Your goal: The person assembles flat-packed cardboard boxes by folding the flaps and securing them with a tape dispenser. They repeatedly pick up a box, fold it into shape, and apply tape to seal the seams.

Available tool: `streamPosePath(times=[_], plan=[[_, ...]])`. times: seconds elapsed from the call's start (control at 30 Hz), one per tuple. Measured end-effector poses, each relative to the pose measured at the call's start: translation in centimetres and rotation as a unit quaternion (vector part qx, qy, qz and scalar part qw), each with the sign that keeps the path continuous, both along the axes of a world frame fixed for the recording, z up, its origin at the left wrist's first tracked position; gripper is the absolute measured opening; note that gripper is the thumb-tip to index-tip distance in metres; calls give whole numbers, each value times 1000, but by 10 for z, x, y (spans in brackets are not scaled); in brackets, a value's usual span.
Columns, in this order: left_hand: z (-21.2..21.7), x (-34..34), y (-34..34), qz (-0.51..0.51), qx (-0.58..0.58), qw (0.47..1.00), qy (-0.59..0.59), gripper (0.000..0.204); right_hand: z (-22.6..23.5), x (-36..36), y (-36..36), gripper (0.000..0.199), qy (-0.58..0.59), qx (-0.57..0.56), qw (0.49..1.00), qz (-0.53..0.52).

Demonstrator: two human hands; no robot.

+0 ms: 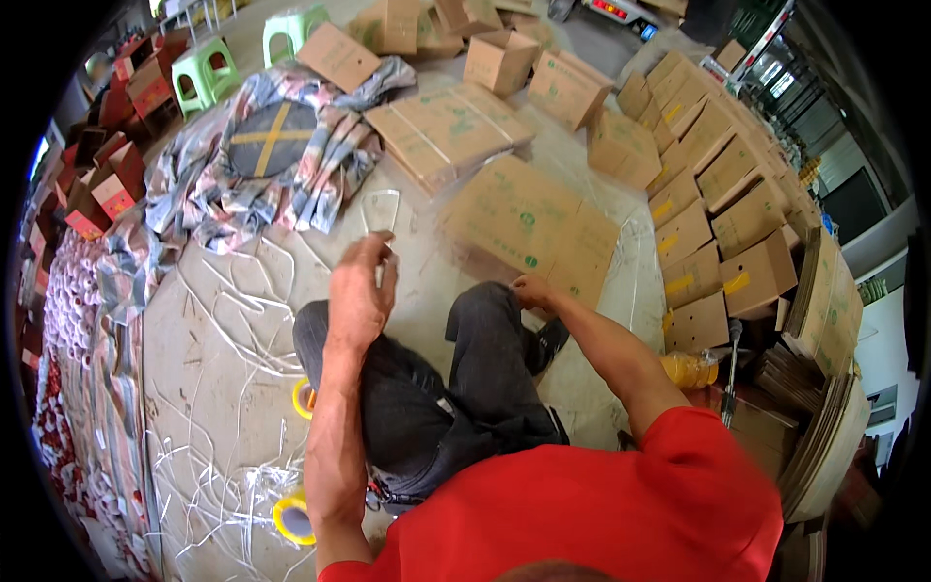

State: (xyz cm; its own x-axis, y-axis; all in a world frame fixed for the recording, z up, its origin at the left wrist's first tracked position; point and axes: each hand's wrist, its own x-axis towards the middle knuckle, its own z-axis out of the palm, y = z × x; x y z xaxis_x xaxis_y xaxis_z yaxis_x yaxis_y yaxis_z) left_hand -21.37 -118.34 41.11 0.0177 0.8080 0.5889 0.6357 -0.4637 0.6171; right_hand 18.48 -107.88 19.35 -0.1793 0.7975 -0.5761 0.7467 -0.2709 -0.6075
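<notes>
My left hand (pixel 361 291) is raised over my left knee, its fingers pinched on a loop of clear white plastic strap (pixel 380 209) that stands up above it. My right hand (pixel 531 289) lies by my right knee against the near edge of a stack of flat brown cartons (pixel 531 228) on the floor. Its fingers are curled, and what they grip is hidden. I sit low in dark trousers and a red shirt.
A second, strapped bundle of flat cartons (pixel 448 126) lies beyond the first. Made-up boxes (pixel 718 194) crowd the right, and flat cardboard sheets (pixel 824 320) stand past them. Cut white straps (pixel 233 320) litter the floor. Also here: yellow tape rolls (pixel 291 519), a patterned cloth (pixel 272 165), green stools (pixel 206 73), a yellow bottle (pixel 690 370).
</notes>
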Motion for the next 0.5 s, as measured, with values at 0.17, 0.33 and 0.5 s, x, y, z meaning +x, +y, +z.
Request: streamPosePath(times=[0.17, 0.33, 0.5], plan=[[6, -6, -44, 123, 15, 992, 4, 28, -54, 45, -17, 50, -144, 172, 973, -49], [-16, -11, -44, 146, 7, 989, -20, 32, -38, 4, 2, 75, -251, 208, 943, -64], [-16, -17, -34, 109, -35, 992, -60, 34, -52, 23, 50, 108, -309, 225, 924, 20]])
